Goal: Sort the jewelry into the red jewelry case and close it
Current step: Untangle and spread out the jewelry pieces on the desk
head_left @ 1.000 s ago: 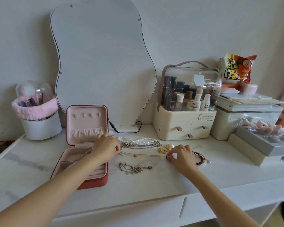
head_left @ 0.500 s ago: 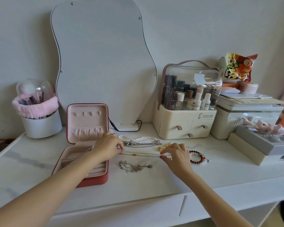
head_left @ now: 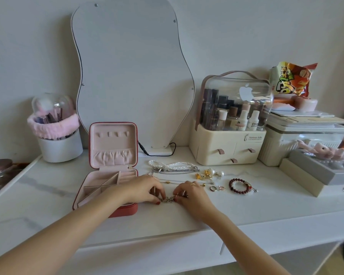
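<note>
Reaching forward over the bench (head_left: 48,197), we have both forearms stretched out from the near edge and angled toward each other, so that our hands meet in the middle of the top. Our left hand (head_left: 145,188) lies palm down with the fingers curled, its tips pinching one end of a small silver chain (head_left: 168,199). Our right hand (head_left: 191,195) mirrors it, palm down and knuckles raised, pinching the other end; a ring shows on one finger. The chain is bunched between the two sets of fingertips and rests on the bench, its long axis running left to right, roughly along the front edge.

Our left wrist crosses the right front corner of the red jewelry case (head_left: 125,209), which stands open just left of the hands, its lid upright and facing us, its pink tray divided into compartments. We cannot tell whether anything lies in them.

Behind the hands, toward the back edge, a pearl necklace (head_left: 177,165) and a silver necklace (head_left: 179,171) lie side by side, both stretched left to right. A thin chain (head_left: 167,182) runs the same way just past our knuckles. Gold and pearl earrings (head_left: 209,173) sit to the right of those, then two small rings (head_left: 216,188) and a dark red bead bracelet (head_left: 240,186), well apart from the case.
</note>
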